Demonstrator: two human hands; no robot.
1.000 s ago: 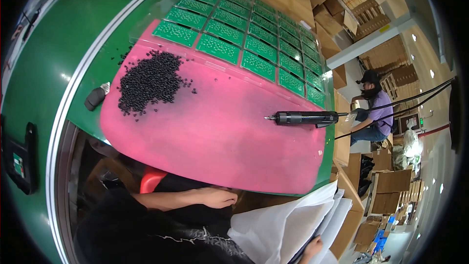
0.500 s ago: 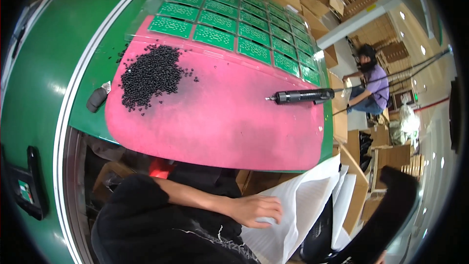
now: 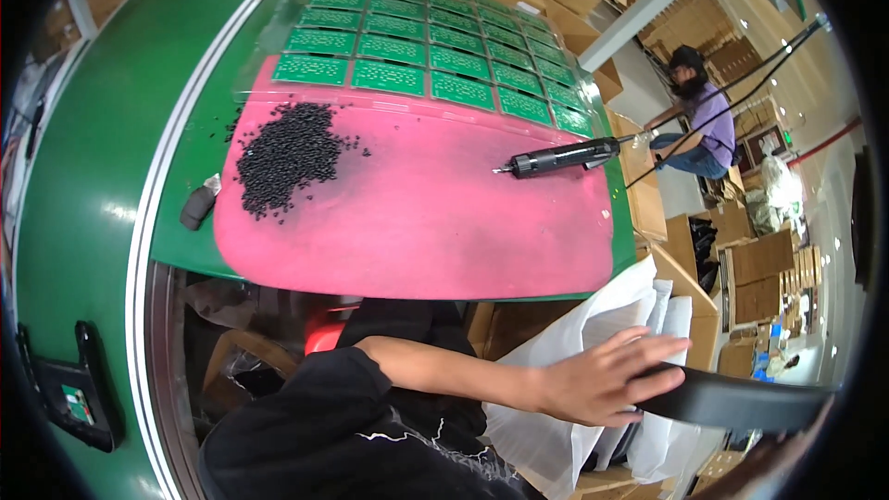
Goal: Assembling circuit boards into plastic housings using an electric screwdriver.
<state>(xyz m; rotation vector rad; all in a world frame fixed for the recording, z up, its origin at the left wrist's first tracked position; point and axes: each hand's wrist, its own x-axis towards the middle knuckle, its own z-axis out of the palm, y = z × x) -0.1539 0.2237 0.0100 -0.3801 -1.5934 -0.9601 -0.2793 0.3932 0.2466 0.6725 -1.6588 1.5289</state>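
Observation:
A long, curved black plastic part [image 3: 741, 402] is held up at the lower right, over a box. My left hand [image 3: 613, 378] reaches across my body to the part's near end. Its fingers are stretched and spread, and some overlap the part; a firm grip does not show. My right hand [image 3: 789, 452] is blurred at the right rim, beneath the part's other end, which it seems to support; its fingers are mostly hidden. Below my left hand, white foam sheets [image 3: 546, 426] stand in a cardboard box [image 3: 701, 333], with dark pieces between them.
On a pink mat [image 3: 417, 241] lie a heap of small black screws [image 3: 287, 156] and an electric screwdriver [image 3: 560, 159]. Green circuit boards [image 3: 389, 77] fill a clear tray behind. A black housing with a board [image 3: 76, 403] rests at far left. A person [image 3: 708, 125] sits beyond.
My left hand has moved right from the foam sheets to the black part, its fingers spreading. The black part has swung from steeply tilted to nearly level. My view has shifted slightly.

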